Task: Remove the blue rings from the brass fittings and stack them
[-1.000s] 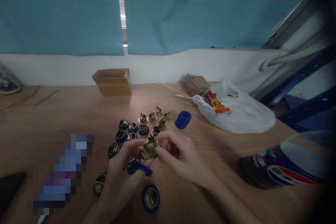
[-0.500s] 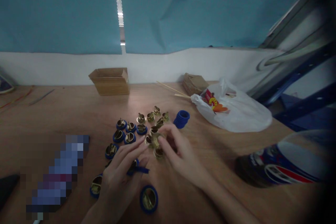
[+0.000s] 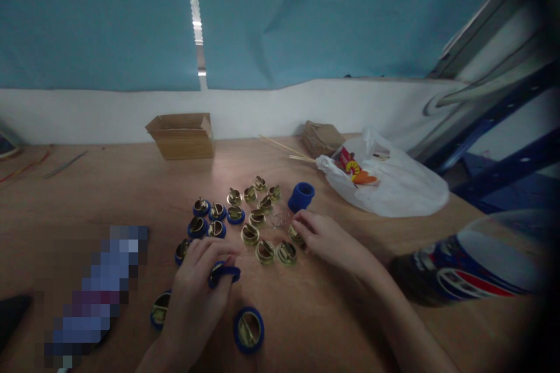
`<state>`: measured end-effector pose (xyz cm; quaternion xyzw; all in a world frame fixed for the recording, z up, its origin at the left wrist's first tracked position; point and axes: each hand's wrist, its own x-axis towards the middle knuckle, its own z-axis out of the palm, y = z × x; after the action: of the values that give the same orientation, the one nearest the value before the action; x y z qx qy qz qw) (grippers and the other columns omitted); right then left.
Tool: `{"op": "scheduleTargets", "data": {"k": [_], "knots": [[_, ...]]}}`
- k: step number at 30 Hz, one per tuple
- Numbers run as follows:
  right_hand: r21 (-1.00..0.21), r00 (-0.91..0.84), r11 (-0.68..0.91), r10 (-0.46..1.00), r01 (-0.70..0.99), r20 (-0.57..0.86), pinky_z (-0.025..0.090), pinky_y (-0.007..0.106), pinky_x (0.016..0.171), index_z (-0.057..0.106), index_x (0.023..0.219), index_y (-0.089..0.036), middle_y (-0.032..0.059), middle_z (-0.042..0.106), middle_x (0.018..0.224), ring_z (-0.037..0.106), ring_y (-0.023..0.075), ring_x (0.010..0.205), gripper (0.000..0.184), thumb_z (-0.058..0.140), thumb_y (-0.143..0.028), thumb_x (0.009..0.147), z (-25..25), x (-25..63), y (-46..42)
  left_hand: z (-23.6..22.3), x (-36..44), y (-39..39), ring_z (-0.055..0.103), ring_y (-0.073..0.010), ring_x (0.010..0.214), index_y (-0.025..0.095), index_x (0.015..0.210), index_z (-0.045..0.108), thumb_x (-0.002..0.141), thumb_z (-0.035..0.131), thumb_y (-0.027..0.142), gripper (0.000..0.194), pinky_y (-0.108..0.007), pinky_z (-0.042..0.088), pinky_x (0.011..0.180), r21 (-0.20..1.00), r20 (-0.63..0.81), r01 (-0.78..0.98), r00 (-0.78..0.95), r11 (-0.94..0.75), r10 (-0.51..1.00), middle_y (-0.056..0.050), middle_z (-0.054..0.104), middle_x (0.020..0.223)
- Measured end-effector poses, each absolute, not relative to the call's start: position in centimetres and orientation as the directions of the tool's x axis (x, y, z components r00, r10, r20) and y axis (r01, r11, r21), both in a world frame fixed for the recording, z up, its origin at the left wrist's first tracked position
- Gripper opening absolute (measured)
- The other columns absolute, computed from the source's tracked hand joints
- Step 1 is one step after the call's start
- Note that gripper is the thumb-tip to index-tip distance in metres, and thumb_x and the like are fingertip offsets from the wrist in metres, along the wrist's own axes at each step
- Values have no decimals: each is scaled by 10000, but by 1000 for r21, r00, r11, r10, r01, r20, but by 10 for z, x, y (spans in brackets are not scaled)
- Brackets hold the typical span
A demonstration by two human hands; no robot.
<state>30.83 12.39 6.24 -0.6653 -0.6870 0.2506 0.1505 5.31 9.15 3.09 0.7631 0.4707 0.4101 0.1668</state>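
At four o'clock of the brass caps (image 3: 249, 234), right hand (image 3: 324, 239), newly parted from left hand (image 3: 196, 288), bends fingers onto outer cap (image 3: 294, 235), grip unclear; at seven, left's curled fingers pinch blue ring (image 3: 231, 271). Hands work separately.

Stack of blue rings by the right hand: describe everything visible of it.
The stack of blue rings is a short, hollow column of several thin rings, too blurred to count. They are one solid blue, look like plastic or rubber, and leave a round opening on top. The column stands on the wooden tabletop, appearing to lean slightly, between the gold-coloured pin-back pieces and the white plastic bag. The right hand is just in front; contact with it cannot be told.
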Motion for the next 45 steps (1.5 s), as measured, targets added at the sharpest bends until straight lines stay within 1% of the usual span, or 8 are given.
{"op": "scheduleTargets", "data": {"k": [8, 16, 21, 25, 30, 33, 36, 45], "knots": [[-503, -80, 10, 990, 864, -118, 426, 305, 716, 604, 801, -184, 82, 676, 866, 619, 206, 792, 211, 437, -198, 929, 58, 311, 125, 29, 56, 92, 611, -212, 801, 248, 847, 624, 742, 533, 0, 284, -296, 480, 642, 687, 412, 572, 200, -447, 889, -17, 684, 898], [-491, -13, -26, 997, 871, -76, 409, 307, 650, 606, 769, -192, 84, 694, 801, 646, 225, 738, 255, 452, -301, 941, 57, 310, 125, 31, 56, 92, 496, -101, 495, 219, 816, 628, 704, 569, 23, 233, -218, 388, 456, 782, 300, 516, 178, -349, 937, 0, 669, 852], [-499, 65, -25, 996, 866, 62, 377, 295, 599, 584, 758, -205, 50, 666, 729, 625, 208, 672, 248, 450, -310, 938, 70, 303, 125, 34, 58, 90, 631, -149, 651, 207, 835, 613, 798, 585, 113, 105, -217, 477, 499, 885, 189, 401, 156, -237, 969, -9, 645, 812], [-608, 89, 191, 913, 771, 399, 363, 252, 521, 528, 712, -217, -24, 539, 574, 524, 128, 511, 248, 483, -318, 934, 73, 282, 113, 34, 60, 91, 664, -181, 769, 197, 850, 604, 827, 591, 148, 56, -256, 543, 588, 875, 232, 386, 194, -291, 953, -37, 641, 877], [-414, -404, 662, 727, 624, 555, 355, 253, 495, 571, 761, -200, -15, 589, 607, 531, 123, 519, 162, 559, -322, 866, 57, 247, 93, 33, 59, 92, 659, -167, 785, 202, 842, 617, 762, 567, 31, 195, -246, 529, 629, 847, 297, 387, 222, -364, 929, -16, 651, 858], [-338, -504, 731, 664, 593, 552, 354, 266, 483, 598, 802, -181, 3, 638, 658, 558, 134, 542, 116, 544, -272, 850, 49, 234, 90, 31, 58, 92, 657, -149, 751, 205, 873, 621, 720, 553, -11, 273, -236, 527, 624, 873, 295, 335, 218, -355, 930, 0, 650, 859], [-323, -517, 718, 679, 617, 522, 344, 272, 472, 594, 787, -179, 2, 623, 648, 540, 132, 528, 169, 472, -201, 902, 47, 231, 91, 31, 59, 91, 654, -132, 697, 201, 890, 623, 761, 599, 49, 201, -221, 526, 586, 912, 249, 276, 213, -302, 945, 4, 653, 858], [-455, -436, 603, 794, 655, 424, 414, 272, 558, 558, 843, -164, 31, 625, 731, 587, 152, 633, 180, 426, -216, 954, 48, 239, 95, 40, 62, 91, 687, -145, 820, 209, 892, 650, 777, 727, 213, 139, -226, 564, 709, 999, 29, 28, 197, -35, 980, 2, 704, 862]]}}
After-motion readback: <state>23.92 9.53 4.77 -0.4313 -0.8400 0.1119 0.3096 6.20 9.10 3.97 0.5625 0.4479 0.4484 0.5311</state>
